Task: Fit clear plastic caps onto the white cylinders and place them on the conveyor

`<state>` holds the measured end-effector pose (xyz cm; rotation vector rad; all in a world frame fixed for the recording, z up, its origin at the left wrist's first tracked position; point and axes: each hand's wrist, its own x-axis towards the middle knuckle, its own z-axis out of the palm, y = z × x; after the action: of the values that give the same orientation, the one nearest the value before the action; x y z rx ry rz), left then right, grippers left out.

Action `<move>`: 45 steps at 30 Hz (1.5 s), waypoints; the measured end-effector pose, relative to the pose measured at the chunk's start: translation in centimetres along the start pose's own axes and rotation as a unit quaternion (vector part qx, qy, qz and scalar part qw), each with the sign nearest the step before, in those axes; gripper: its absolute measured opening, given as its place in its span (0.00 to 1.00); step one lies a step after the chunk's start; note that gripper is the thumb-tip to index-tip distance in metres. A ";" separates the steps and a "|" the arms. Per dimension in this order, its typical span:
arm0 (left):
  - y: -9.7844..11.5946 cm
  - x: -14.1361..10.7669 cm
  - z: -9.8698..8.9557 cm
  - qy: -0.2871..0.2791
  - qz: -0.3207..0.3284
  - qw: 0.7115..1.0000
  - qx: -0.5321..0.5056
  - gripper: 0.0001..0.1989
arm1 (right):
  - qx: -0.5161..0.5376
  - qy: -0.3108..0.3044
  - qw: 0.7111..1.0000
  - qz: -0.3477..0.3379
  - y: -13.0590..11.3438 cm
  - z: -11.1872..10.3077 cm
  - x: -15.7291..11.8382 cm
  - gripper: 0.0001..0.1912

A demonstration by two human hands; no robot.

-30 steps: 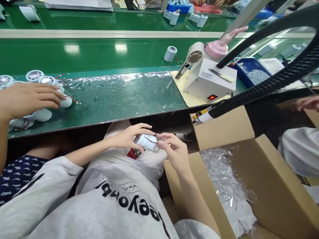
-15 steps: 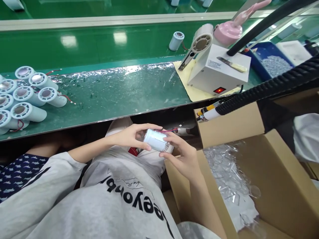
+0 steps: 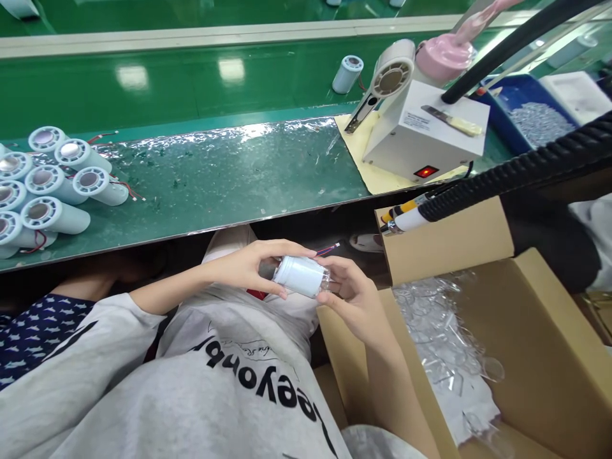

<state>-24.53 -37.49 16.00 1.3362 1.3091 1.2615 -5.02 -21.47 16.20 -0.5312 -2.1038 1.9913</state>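
Over my lap, a light blue cylindrical housing (image 3: 300,275) lies nearly on its side between my two hands. My left hand (image 3: 255,266) grips its left end, thumb below and fingers over the top. At the right end, a clear plastic piece (image 3: 326,279) sits around the housing's edge, with the fingertips and thumb of my right hand (image 3: 356,296) closed about it. Thin red and dark wires (image 3: 329,249) stick out behind the housing, ending in a small white connector. How deep the clear piece sits is hidden by my fingers.
Several similar blue housings (image 3: 55,213) stand at the bench's left; another (image 3: 347,74) is farther back. A white box with a lit red switch (image 3: 425,172) stands right of centre. Below it, an open carton (image 3: 549,331) holds clear plastic pieces (image 3: 444,331). A black hose (image 3: 521,167) crosses above.
The housing has tipped slightly, its right end lower, and the clear piece shows more at that end. My right hand has shifted a little down and right. The wires have swung left.
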 end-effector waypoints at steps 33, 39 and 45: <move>-0.6 -0.4 0.3 -0.015 0.041 0.999 0.021 0.34 | 0.211 -0.079 0.941 0.253 0.5 2.1 1.1 0.39; 0.5 -0.6 1.0 0.001 -0.003 0.999 0.036 0.34 | 0.199 -0.146 0.926 0.287 1.6 1.9 0.8 0.44; 1.0 -0.9 1.4 0.033 -0.108 0.992 -0.050 0.38 | -0.079 0.010 0.980 -0.181 2.8 1.0 -0.6 0.36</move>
<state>-22.97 -38.33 16.75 1.0588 1.3776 1.2127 -4.56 -22.56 13.39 -0.1710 -2.1726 1.6216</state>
